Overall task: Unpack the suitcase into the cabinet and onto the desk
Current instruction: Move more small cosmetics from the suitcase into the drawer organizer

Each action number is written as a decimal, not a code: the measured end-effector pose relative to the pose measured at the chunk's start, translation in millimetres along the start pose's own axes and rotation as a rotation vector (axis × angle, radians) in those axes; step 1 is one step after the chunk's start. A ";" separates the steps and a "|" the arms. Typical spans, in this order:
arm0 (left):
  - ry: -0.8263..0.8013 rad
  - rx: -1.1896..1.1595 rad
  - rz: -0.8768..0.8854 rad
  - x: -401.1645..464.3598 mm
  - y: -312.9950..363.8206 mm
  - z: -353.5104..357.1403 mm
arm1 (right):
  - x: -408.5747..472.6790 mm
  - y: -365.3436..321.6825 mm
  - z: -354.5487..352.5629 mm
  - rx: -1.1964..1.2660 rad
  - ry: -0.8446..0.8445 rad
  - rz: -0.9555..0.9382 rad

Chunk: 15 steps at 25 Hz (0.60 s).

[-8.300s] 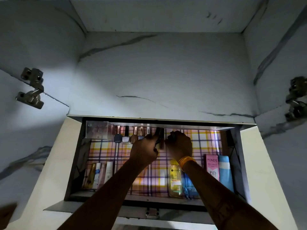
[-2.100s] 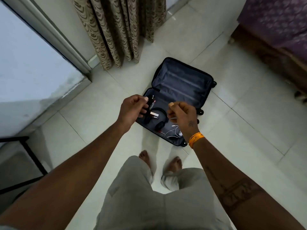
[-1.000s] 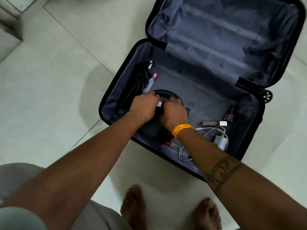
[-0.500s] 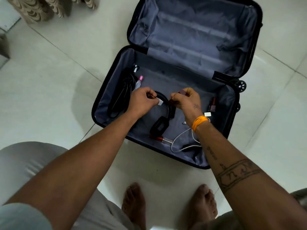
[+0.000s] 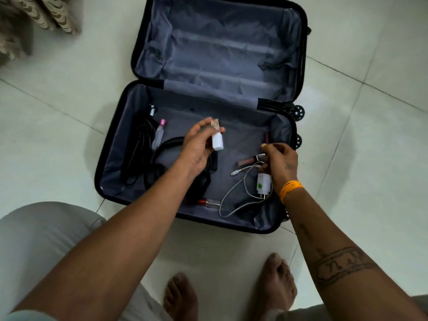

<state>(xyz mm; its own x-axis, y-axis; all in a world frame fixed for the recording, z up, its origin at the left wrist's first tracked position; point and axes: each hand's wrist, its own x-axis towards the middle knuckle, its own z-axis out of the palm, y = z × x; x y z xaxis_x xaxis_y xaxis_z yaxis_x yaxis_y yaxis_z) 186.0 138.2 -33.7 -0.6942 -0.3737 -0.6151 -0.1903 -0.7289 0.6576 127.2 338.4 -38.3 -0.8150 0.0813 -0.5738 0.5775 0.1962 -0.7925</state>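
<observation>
A black suitcase (image 5: 108,158) lies open on the tiled floor, its grey-lined lid (image 5: 220,49) folded back. My left hand (image 5: 196,147) is raised over the lower half, shut on a small white-capped cosmetic tube (image 5: 217,140). My right hand (image 5: 281,162) is low at the right side, its fingers pinched on a slim brownish lip gloss tube (image 5: 249,160) above a white charger (image 5: 263,184) and its cable (image 5: 231,198). Black headphones (image 5: 166,144), a black cord bundle (image 5: 136,156), a clear pink-capped bottle (image 5: 159,133) and a red-ended tube (image 5: 203,201) lie in the case.
Patterned curtain hem (image 5: 34,17) hangs at the top left. My bare feet (image 5: 273,286) stand on the pale tiles just in front of the suitcase, and my grey-trousered knee (image 5: 41,239) is at the lower left.
My left hand has lifted with the white-capped tube. My right hand has moved right and down to the lip gloss by the charger. The view has come closer to the suitcase.
</observation>
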 end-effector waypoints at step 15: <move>-0.853 2.239 0.316 -51.2 -42.8 -10.4 | 10.9 16.2 18.8 -1.507 -0.291 -0.657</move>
<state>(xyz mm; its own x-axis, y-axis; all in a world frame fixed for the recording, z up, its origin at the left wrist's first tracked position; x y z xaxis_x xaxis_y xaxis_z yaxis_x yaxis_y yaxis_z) 236.9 182.5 -34.9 -0.7394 0.3282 -0.5878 0.1878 0.9390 0.2880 128.6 324.0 -61.3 -0.7485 -0.5288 -0.4003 -0.5370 0.8374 -0.1021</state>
